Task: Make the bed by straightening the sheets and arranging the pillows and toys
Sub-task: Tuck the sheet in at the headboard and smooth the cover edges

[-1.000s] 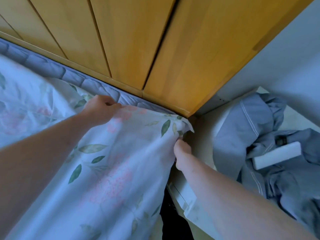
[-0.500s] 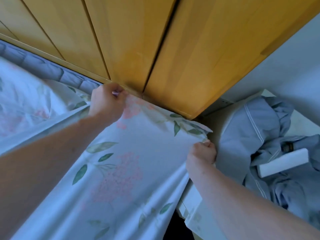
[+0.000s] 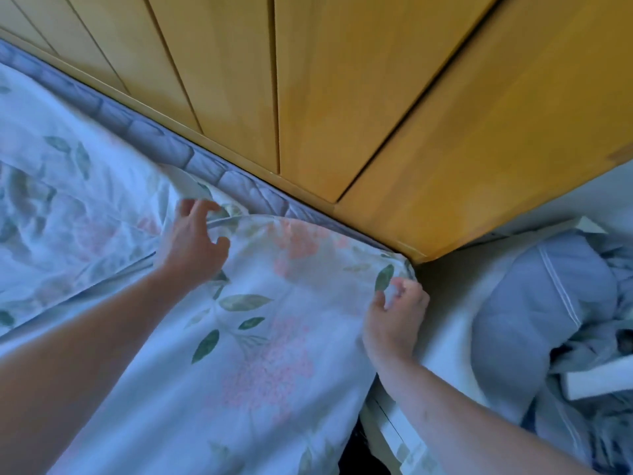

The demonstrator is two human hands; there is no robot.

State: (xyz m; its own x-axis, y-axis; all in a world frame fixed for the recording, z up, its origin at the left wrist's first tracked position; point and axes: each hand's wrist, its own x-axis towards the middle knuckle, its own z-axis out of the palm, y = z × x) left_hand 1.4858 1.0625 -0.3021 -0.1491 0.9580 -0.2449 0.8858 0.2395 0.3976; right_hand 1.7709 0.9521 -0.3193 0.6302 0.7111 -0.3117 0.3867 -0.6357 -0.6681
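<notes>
At the mattress corner [image 3: 260,197], my right hand [image 3: 394,317] pinching the floral sheet [image 3: 267,337], left hand [image 3: 193,245] loose-fingered, resting on it

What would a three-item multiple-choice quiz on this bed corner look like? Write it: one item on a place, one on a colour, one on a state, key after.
1. Where does the grey bedding heap lie?
A. right of the bed corner
B. on the floral sheet
C. against the left edge

2. What colour is the panelling behind the mattress?
A. white
B. honey-yellow wood
C. black

3. What is the right hand doing?
A. hanging idle
B. pinching the floral sheet at its corner
C. pressing the panelling

Key: A, it lies beyond the corner; B, warm wooden boards; B, fingers curl on the corner, while the left hand rests spread on the sheet.
</notes>
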